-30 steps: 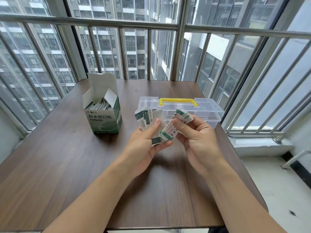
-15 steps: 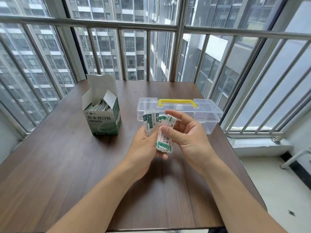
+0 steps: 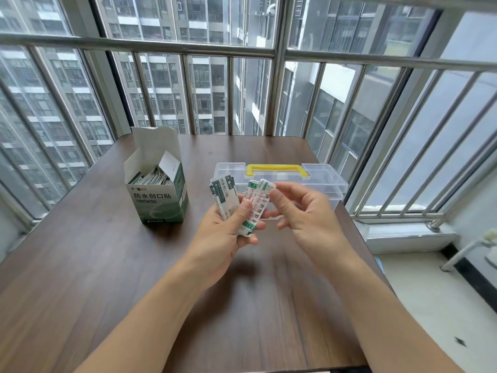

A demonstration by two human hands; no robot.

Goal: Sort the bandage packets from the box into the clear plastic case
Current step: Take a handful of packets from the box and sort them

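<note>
Brown wooden table (image 3: 107, 265) by a barred window, tower blocks outside. Mid-frame, the left hand (image 3: 223, 235) is palm-up, thumb clamping a fanned bunch of bandage packets (image 3: 236, 203) against its fingers. Right hand (image 3: 304, 211) sits just beside it, fingers curled, thumb and forefinger pinching the top of the rightmost packet. Open green box (image 3: 158, 195) with more packets stands center-left; clear case (image 3: 322, 184) with its yellow handle (image 3: 277, 168) is just behind the hands, lid closed.

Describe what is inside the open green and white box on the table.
The box holds bandage packets standing on edge, tops showing below the raised flap. Its walls hide how many there are and how deep they go.
</note>
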